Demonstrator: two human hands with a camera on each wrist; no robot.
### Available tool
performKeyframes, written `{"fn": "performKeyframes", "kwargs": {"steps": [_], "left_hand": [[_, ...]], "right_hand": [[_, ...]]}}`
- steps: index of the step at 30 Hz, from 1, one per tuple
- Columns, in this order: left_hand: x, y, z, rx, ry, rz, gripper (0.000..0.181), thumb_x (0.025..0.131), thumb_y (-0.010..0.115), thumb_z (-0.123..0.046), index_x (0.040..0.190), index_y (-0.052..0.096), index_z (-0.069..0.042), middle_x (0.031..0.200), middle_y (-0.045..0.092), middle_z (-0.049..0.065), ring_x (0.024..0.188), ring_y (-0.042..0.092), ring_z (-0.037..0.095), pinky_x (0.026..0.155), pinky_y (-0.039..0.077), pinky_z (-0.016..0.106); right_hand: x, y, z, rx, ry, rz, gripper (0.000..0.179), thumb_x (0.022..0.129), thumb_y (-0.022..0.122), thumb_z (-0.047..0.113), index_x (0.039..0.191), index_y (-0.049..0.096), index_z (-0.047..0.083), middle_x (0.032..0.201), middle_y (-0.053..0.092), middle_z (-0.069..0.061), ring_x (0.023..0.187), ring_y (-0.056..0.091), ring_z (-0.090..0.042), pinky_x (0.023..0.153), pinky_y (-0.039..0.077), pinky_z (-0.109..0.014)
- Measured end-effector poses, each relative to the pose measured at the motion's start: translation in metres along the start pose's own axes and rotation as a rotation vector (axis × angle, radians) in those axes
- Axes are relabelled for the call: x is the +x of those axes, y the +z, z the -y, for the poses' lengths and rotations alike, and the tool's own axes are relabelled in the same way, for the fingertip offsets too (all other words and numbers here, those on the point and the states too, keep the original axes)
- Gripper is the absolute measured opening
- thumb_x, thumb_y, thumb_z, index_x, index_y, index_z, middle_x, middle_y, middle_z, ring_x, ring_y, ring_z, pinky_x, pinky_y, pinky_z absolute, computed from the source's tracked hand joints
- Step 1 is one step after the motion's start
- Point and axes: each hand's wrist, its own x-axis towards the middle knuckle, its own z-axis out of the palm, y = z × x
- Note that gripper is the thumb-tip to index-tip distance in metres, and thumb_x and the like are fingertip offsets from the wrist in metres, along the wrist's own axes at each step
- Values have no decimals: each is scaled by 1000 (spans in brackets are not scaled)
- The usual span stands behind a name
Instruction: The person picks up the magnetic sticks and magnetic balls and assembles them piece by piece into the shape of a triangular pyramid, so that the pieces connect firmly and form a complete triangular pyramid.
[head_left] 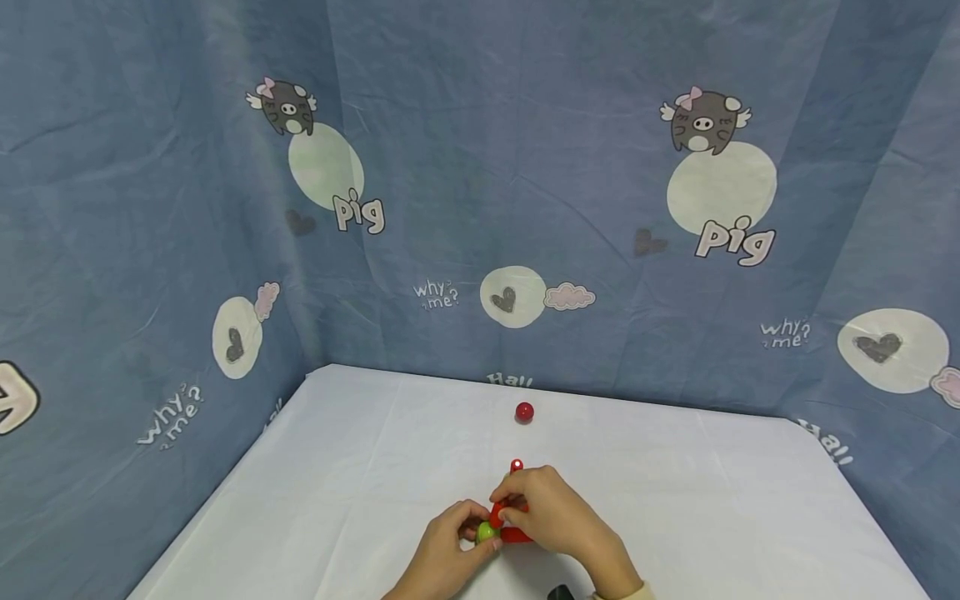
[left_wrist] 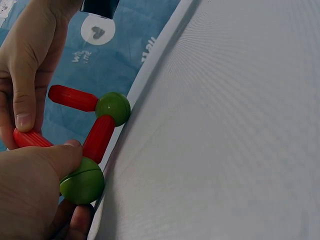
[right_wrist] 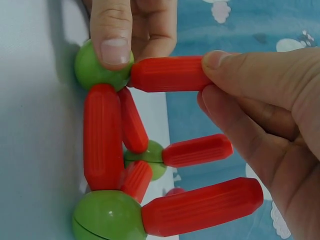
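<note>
In the head view my left hand (head_left: 450, 542) pinches a green ball (head_left: 487, 532) at the near left corner of a ball-and-rod construction toy. My right hand (head_left: 551, 512) holds a red rod (right_wrist: 170, 74) between thumb and fingers, its end meeting that ball. In the right wrist view red rods (right_wrist: 103, 137) join three green balls into a triangle lying on the table. Another red rod (right_wrist: 202, 207) stands up from the nearest ball (right_wrist: 107, 216), and one (right_wrist: 197, 150) from the farther ball (right_wrist: 150, 159). The left thumb presses on the pinched ball.
A loose red ball (head_left: 524, 412) lies beyond the toy, toward the back of the white-covered table (head_left: 405, 442). A blue printed curtain (head_left: 450, 167) hangs behind and along the left side. A small black object (head_left: 560, 592) shows by the right forearm.
</note>
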Motion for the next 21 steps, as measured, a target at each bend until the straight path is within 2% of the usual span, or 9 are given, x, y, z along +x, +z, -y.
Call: {"fn": "performKeyframes", "kwargs": {"steps": [14, 21], "left_hand": [[-1, -1, 0, 1, -14, 3, 27, 90, 78, -35, 109, 66, -19, 99, 63, -8, 86, 55, 1, 77, 49, 19], [0, 0, 1, 14, 4, -1, 26, 91, 78, -34, 108, 66, -19, 100, 63, -8, 85, 56, 0, 77, 50, 19]], "right_hand": [[0, -1, 0, -4, 11, 6, 17, 87, 79, 7, 104, 78, 9, 94, 76, 8, 84, 65, 3, 80, 59, -23], [-1, 0, 1, 2, 10, 8, 17, 87, 79, 6, 103, 78, 10, 93, 76, 8, 84, 66, 3, 80, 59, -25]]}}
